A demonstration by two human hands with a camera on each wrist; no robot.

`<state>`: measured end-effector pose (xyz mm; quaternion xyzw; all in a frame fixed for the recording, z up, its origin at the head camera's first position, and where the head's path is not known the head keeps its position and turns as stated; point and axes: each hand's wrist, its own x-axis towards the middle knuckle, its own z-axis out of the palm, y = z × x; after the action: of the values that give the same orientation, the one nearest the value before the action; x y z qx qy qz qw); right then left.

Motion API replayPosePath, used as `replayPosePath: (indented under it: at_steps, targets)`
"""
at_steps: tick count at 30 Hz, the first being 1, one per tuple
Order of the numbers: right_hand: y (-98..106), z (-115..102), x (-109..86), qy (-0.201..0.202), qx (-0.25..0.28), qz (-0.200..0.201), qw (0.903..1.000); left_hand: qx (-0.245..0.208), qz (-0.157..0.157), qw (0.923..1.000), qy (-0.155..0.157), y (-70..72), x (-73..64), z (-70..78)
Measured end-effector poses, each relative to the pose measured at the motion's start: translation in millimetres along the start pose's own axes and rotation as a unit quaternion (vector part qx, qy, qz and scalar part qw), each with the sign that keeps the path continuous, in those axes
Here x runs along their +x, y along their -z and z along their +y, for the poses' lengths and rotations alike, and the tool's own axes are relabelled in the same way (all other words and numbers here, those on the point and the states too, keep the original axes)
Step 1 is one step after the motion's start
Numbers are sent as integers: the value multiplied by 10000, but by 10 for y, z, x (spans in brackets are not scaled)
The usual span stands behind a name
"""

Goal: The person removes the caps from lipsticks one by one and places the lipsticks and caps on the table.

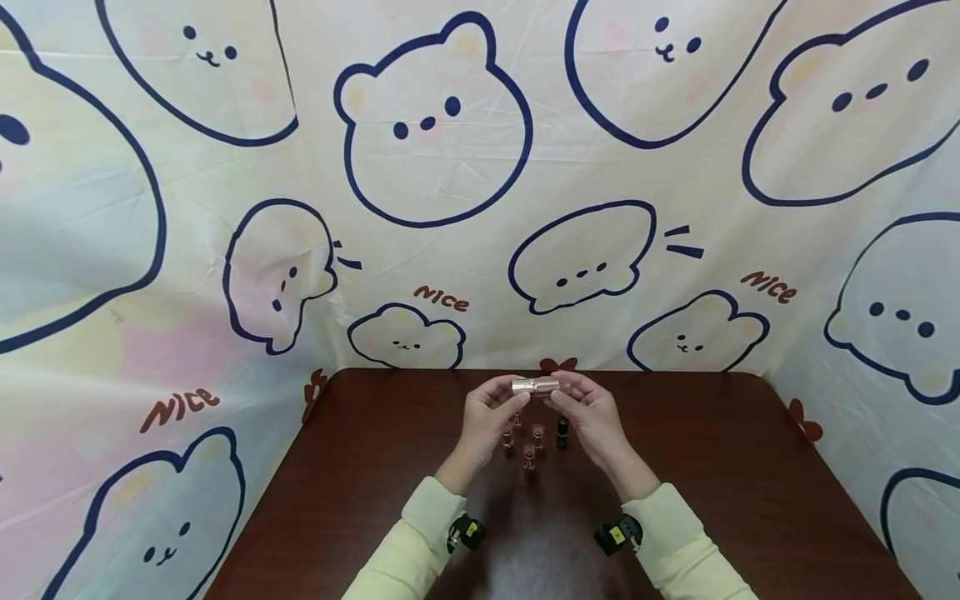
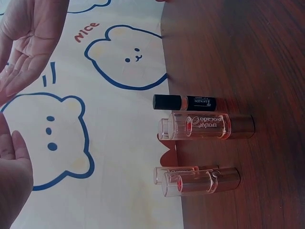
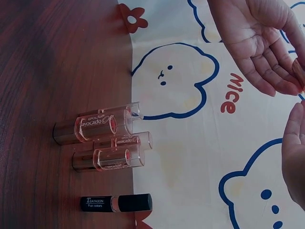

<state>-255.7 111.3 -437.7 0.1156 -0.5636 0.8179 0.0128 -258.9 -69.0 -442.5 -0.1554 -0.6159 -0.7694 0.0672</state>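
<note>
A shiny pinkish lipstick tube (image 1: 536, 386) is held level above the table, between both hands. My left hand (image 1: 489, 410) pinches its left end with thumb and fingers. The right hand (image 1: 594, 414) pinches the other end, covering part of it. In both wrist views the tube is almost wholly hidden by the hands or cut off by the frame edge. Below stand several upright lipsticks (image 2: 198, 182) with clear caps and rosy bases, one marked "avocado" (image 3: 97, 125). Right of them stands a black tube (image 1: 562, 433) with a pale middle band, also upright.
The dark reddish-brown wooden table (image 1: 360, 500) ends at a hanging cloth (image 1: 495, 275) printed with bear faces, which also runs along both sides. Each wrist wears a small black camera (image 1: 467, 532) on a strap, below pale yellow sleeves (image 1: 408, 542).
</note>
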Motion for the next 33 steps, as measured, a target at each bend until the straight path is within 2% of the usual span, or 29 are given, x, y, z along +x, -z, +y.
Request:
replayPosePath:
  at_steps: [6, 11, 17, 22, 29, 33]
  targets:
    - [58, -12, -5, 104, -156, 68, 9998, -63, 166, 9998, 58, 73, 2, -17]
    - [155, -18, 3, 216, -155, -32, 9996, -156, 318, 9993, -145, 152, -8, -30]
    - [201, 18, -9, 282, -64, -150, 9995, -251, 343, 9987, -280, 192, -28, -21]
    - [240, 22, -28, 192, -100, -80, 9997, -295, 368, 9986, -246, 234, -42, -27]
    - [340, -57, -46, 218, -115, -154, 9996, -447, 392, 9979, -265, 277, -25, -6]
    - [390, -108, -53, 173, -186, -11, 9997, -408, 381, 9980, -287, 315, -21, 7]
